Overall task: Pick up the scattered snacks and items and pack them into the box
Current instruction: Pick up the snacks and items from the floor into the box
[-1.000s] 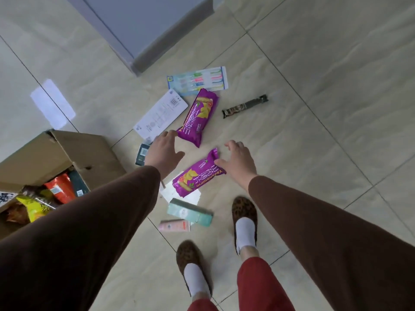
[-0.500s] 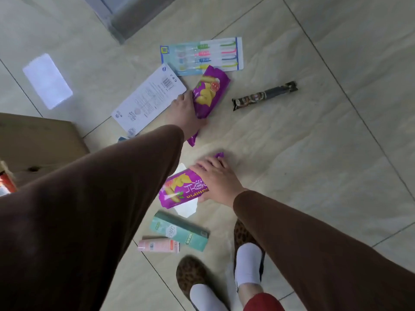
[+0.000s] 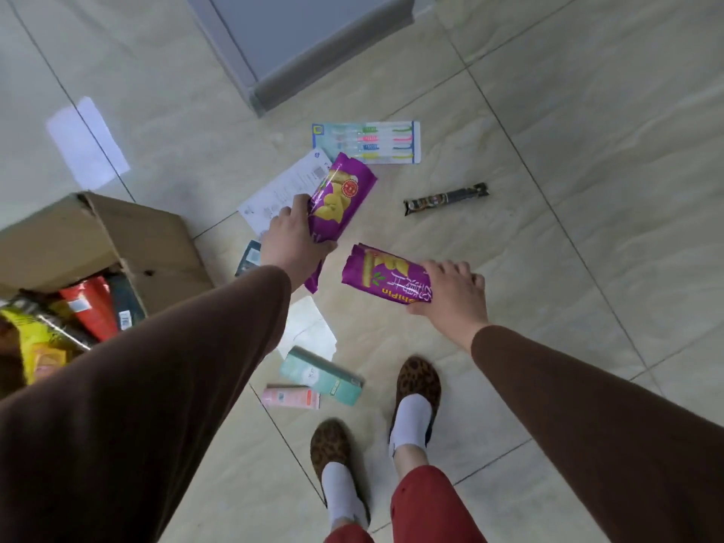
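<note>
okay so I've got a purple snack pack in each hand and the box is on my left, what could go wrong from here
1. The right hand grips its purple pack only at one end, so it could slip on the way across to the box.
2. The box already looks crowded with packets, so two more may not settle in and could spill.
3. The teal carton and pink tube lie just ahead of your slippers; you might step on them when turning.

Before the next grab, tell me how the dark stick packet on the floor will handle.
The stick packet lies flat and alone on the tile, so it probably won't roll. It looks thin and narrow, likely light and a bit bendy. Its wrapper seems glossy, so it may slide when nudged; a pinch should lift it.
</note>
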